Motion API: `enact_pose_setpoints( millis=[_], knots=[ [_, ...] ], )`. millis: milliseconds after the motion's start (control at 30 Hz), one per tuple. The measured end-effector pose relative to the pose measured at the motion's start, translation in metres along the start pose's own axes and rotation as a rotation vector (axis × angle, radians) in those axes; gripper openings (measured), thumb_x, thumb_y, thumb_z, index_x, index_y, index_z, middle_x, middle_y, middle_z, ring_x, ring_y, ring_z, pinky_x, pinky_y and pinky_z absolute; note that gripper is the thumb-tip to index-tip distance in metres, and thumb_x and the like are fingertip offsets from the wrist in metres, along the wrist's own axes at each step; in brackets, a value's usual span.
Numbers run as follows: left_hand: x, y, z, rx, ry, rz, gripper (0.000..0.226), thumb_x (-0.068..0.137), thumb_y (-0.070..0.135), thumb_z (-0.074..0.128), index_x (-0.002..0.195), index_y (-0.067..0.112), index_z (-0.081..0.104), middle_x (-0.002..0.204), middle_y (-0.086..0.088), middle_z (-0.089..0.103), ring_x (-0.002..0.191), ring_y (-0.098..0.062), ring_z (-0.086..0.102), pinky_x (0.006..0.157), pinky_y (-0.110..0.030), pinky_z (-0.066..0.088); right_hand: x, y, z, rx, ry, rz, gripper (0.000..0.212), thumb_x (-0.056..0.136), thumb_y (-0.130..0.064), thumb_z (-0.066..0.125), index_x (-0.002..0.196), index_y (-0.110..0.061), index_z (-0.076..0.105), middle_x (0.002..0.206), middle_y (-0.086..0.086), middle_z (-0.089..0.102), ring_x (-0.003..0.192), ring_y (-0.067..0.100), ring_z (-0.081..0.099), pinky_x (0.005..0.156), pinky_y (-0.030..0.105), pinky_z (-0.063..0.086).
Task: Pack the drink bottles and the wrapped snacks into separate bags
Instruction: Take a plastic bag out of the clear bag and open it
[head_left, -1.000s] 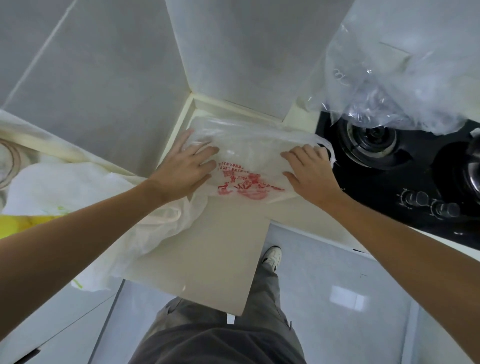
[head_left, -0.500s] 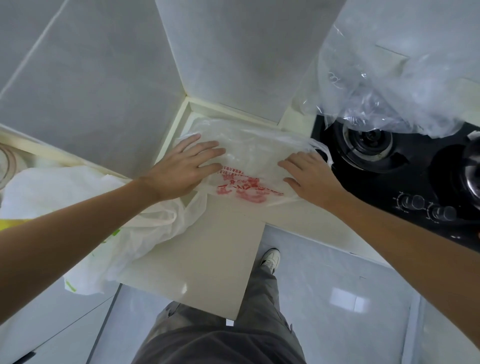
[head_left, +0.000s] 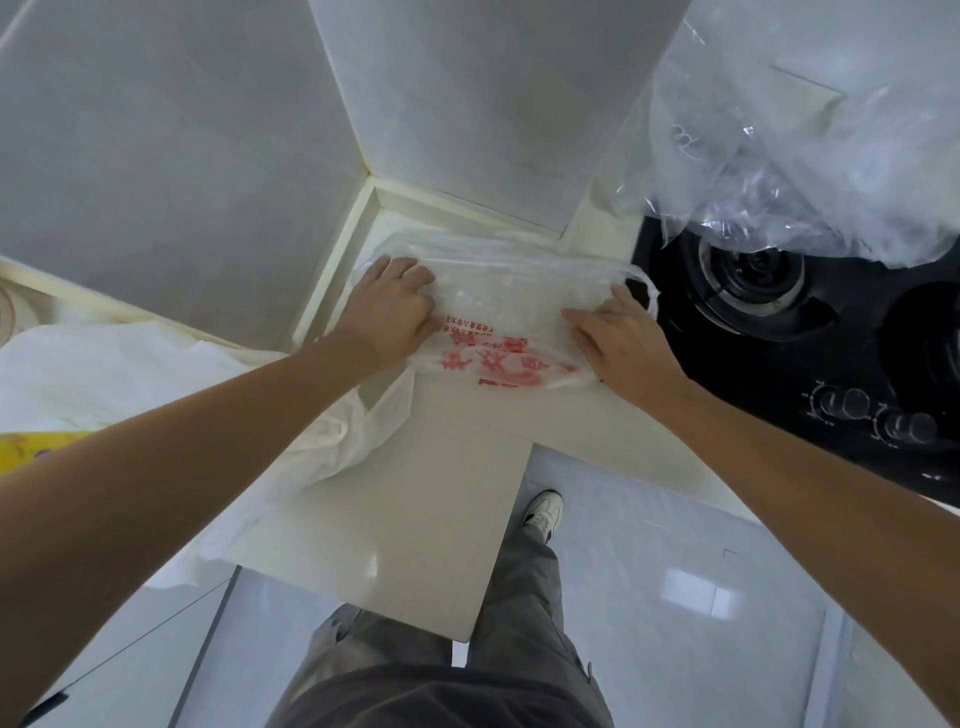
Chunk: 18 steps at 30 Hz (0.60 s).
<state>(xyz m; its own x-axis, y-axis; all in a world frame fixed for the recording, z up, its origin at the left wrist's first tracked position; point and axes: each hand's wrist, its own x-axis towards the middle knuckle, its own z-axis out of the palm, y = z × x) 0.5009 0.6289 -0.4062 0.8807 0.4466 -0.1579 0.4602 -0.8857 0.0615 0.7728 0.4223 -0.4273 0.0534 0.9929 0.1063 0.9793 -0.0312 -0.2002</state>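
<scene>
Nearest the camera are the person's grey trousers (head_left: 519, 597) and one white shoe (head_left: 543, 512) on the pale tiled floor (head_left: 675, 597). Above them the cream countertop (head_left: 415, 493) juts out, with both bare forearms reaching across it. At the left a white plastic bag (head_left: 156, 374) lies crumpled on the counter, and a yellow object (head_left: 31, 452) shows beside the left forearm. Further on, in the counter's corner, lies a thin translucent bag with red print (head_left: 498, 332), flat on the surface. The left hand (head_left: 389, 312) sits on the bag's left edge, fingers bent and bunching the plastic under them, so it grips the film. The right hand (head_left: 618, 343) lies on the bag's right edge, fingers curled inward and pinching the plastic at its side. To the right is a black gas hob (head_left: 779, 338) with two knobs (head_left: 872, 415), and above it a clear plastic sheet (head_left: 805, 156) hangs crumpled. Grey wall tiles (head_left: 182, 156) close the corner behind
</scene>
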Motion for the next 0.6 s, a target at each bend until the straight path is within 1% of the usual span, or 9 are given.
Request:
enact_pose_setpoints(
  millis=[67, 133, 200, 267, 300, 367, 467, 533, 600],
  knots=[
    [0.006, 0.002, 0.0, 0.042, -0.06, -0.035, 0.037, 0.098, 0.041, 0.058, 0.109, 0.011, 0.077, 0.134, -0.007, 0.061, 0.134, -0.032, 0.045, 0.117, -0.046, 0.028, 0.005, -0.002, -0.004, -0.046, 0.01, 0.081, 0.022, 0.093, -0.014, 0.074, 0.113, -0.004, 0.074, 0.068, 0.02, 0.069, 0.079, 0.039, 0.071, 0.11, 0.046, 0.042],
    [0.008, 0.001, -0.001, 0.076, -0.118, -0.058, 0.046, 0.095, 0.047, 0.059, 0.117, 0.009, 0.074, 0.132, -0.007, 0.06, 0.133, -0.03, 0.044, 0.117, -0.042, 0.028, 0.008, -0.003, -0.007, -0.072, -0.011, 0.096, 0.03, 0.089, -0.022, 0.076, 0.113, -0.004, 0.074, 0.071, 0.019, 0.071, 0.079, 0.043, 0.072, 0.088, 0.043, 0.053],
    [0.008, 0.0, -0.002, 0.075, -0.143, -0.073, 0.055, 0.09, 0.054, 0.066, 0.116, 0.006, 0.073, 0.129, -0.007, 0.059, 0.13, -0.03, 0.045, 0.116, -0.041, 0.029, 0.009, 0.0, -0.008, -0.107, -0.095, 0.093, 0.045, 0.089, -0.033, 0.074, 0.124, -0.006, 0.069, 0.095, 0.014, 0.073, 0.073, 0.04, 0.07, 0.062, 0.04, 0.054],
    [0.006, -0.001, -0.003, 0.056, -0.147, -0.076, 0.06, 0.082, 0.057, 0.073, 0.115, 0.007, 0.071, 0.127, -0.008, 0.058, 0.129, -0.03, 0.046, 0.115, -0.042, 0.032, 0.01, 0.003, -0.01, -0.127, -0.216, 0.149, 0.062, 0.089, -0.043, 0.074, 0.139, -0.01, 0.058, 0.121, 0.012, 0.063, 0.074, 0.038, 0.067, 0.053, 0.037, 0.049],
    [0.005, -0.002, -0.003, 0.042, -0.145, -0.069, 0.063, 0.079, 0.058, 0.077, 0.116, 0.008, 0.067, 0.126, -0.008, 0.058, 0.128, -0.031, 0.047, 0.115, -0.042, 0.034, 0.011, 0.005, -0.012, -0.126, -0.26, 0.18, 0.069, 0.087, -0.047, 0.074, 0.143, -0.012, 0.053, 0.128, 0.01, 0.057, 0.083, 0.038, 0.067, 0.056, 0.038, 0.05],
    [0.003, -0.004, -0.002, 0.025, -0.117, -0.056, 0.076, 0.07, 0.059, 0.083, 0.123, 0.011, 0.058, 0.125, -0.008, 0.057, 0.126, -0.031, 0.048, 0.114, -0.043, 0.035, 0.01, 0.007, -0.014, -0.089, -0.291, 0.22, 0.084, 0.08, -0.055, 0.076, 0.148, -0.015, 0.047, 0.135, 0.008, 0.05, 0.108, 0.038, 0.061, 0.076, 0.044, 0.057],
    [-0.001, -0.007, -0.005, 0.042, -0.108, -0.047, 0.093, 0.06, 0.065, 0.084, 0.13, 0.016, 0.047, 0.127, -0.007, 0.054, 0.126, -0.029, 0.047, 0.116, -0.042, 0.034, 0.009, 0.008, -0.016, -0.074, -0.339, 0.252, 0.11, 0.068, -0.065, 0.079, 0.152, -0.007, 0.039, 0.144, 0.012, 0.047, 0.134, 0.038, 0.042, 0.113, 0.048, 0.041],
    [-0.002, -0.005, -0.008, 0.072, -0.15, -0.048, 0.096, 0.062, 0.071, 0.078, 0.136, 0.018, 0.045, 0.134, -0.005, 0.05, 0.133, -0.028, 0.042, 0.12, -0.042, 0.03, 0.009, 0.007, -0.016, -0.089, -0.371, 0.278, 0.116, 0.067, -0.067, 0.078, 0.154, -0.005, 0.036, 0.15, 0.014, 0.045, 0.14, 0.041, 0.036, 0.12, 0.047, 0.034],
    [-0.004, -0.001, -0.014, 0.088, -0.165, -0.059, 0.095, 0.067, 0.075, 0.07, 0.141, 0.02, 0.045, 0.14, -0.005, 0.048, 0.138, -0.028, 0.038, 0.121, -0.043, 0.027, 0.01, 0.0, -0.019, -0.047, -0.392, 0.323, 0.111, 0.071, -0.063, 0.079, 0.156, -0.008, 0.034, 0.154, 0.011, 0.042, 0.144, 0.04, 0.031, 0.12, 0.049, 0.033]
  ],
)
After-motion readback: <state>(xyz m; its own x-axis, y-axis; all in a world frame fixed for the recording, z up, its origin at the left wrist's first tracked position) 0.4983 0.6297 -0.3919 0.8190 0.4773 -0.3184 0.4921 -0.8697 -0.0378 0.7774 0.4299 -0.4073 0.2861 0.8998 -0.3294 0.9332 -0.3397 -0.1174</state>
